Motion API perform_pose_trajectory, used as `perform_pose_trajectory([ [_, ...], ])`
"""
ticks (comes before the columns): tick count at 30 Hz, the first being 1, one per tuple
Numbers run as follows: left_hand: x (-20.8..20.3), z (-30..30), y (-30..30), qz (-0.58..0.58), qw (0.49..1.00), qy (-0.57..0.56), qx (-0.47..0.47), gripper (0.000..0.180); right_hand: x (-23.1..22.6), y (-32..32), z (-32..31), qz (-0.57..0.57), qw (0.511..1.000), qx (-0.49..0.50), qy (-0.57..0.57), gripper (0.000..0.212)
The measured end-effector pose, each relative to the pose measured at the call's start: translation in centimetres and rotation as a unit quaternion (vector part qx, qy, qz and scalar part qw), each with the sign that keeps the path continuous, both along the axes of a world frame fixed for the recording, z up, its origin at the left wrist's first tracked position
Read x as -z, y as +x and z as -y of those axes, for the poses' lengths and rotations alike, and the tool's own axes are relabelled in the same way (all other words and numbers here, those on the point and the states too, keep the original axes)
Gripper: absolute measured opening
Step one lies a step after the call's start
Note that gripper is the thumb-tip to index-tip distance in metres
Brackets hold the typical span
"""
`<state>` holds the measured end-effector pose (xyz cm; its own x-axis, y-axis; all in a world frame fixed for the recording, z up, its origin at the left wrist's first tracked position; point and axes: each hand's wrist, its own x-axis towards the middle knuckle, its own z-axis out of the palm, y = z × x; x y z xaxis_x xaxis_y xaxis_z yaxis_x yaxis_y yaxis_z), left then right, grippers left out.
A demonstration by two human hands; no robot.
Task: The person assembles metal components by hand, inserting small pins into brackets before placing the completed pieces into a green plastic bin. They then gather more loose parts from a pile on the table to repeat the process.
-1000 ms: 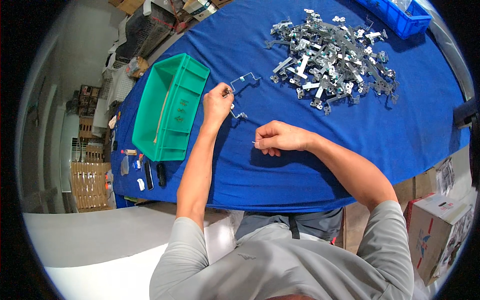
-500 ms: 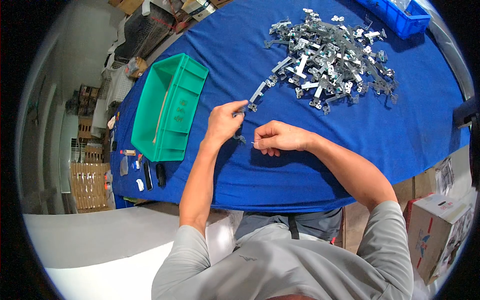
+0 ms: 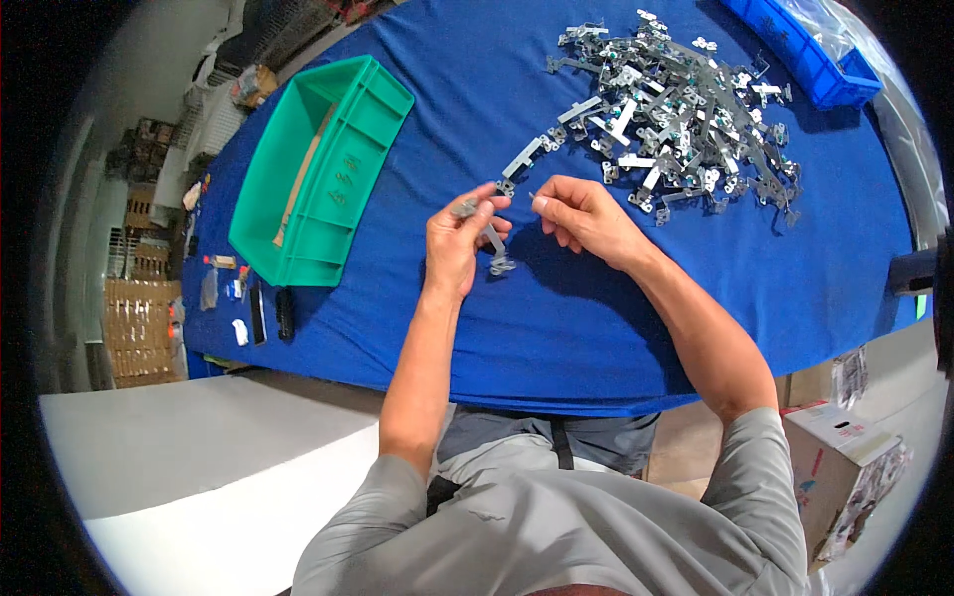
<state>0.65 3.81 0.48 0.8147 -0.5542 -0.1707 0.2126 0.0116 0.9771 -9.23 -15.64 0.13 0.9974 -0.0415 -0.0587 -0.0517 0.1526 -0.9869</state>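
Observation:
My left hand (image 3: 455, 250) is closed round a thin metal bracket (image 3: 495, 241), whose perforated end pokes out below the fingers. To its right, my right hand (image 3: 594, 223) is pinched at thumb and index finger; a tiny tip shows there, too small to name. The two hands are apart, with a small gap between the fingertips. Just beyond them a loose metal bracket (image 3: 521, 165) lies on the blue cloth (image 3: 596, 338). It leads up to a large heap of similar silvery brackets (image 3: 686, 124) at the far right, some with small green parts.
A green plastic crate (image 3: 316, 253) lies to my left, a brown strip inside. At the far right stands a blue bin (image 3: 845, 87). Small items, including a black slim object (image 3: 286, 314), lie near the left table edge. A cardboard box (image 3: 835, 437) is at the lower right.
My left hand has turned and now shows the bracket hanging from its fingers. My right hand has risen away from me, up beside the left fingertips. The view has shifted slightly.

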Motion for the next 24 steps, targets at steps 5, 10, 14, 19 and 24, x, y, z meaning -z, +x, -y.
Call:
perform_pose_trajectory([
  [5, -0.7, 0.6, 0.1, -0.008, 0.993, -0.113, 0.015, 0.043, -0.4, 0.2, 0.0, -0.009, 1.000, -0.006, 0.005, 0.022],
  [10, 0.2, 1.5, -0.2, 0.025, 0.998, -0.057, 0.004, 0.027, 0.0, 0.4, 0.1, -0.017, 0.999, -0.011, 0.028, 0.022],
  [14, 1.2, 1.8, -1.4, 0.076, 0.995, -0.057, -0.022, 0.015, -0.4, 0.2, -0.2, -0.019, 0.999, 0.010, 0.025, 0.022],
  [19, 1.3, 1.6, -2.2, 0.119, 0.991, -0.019, -0.060, 0.018, -0.3, -0.1, -0.4, -0.027, 0.999, 0.019, 0.004, 0.022],
  [24, 1.3, 1.6, -2.2, 0.116, 0.991, 0.006, -0.068, 0.020, -0.2, 0.1, -0.7, -0.036, 0.999, 0.010, -0.021, 0.023],
])
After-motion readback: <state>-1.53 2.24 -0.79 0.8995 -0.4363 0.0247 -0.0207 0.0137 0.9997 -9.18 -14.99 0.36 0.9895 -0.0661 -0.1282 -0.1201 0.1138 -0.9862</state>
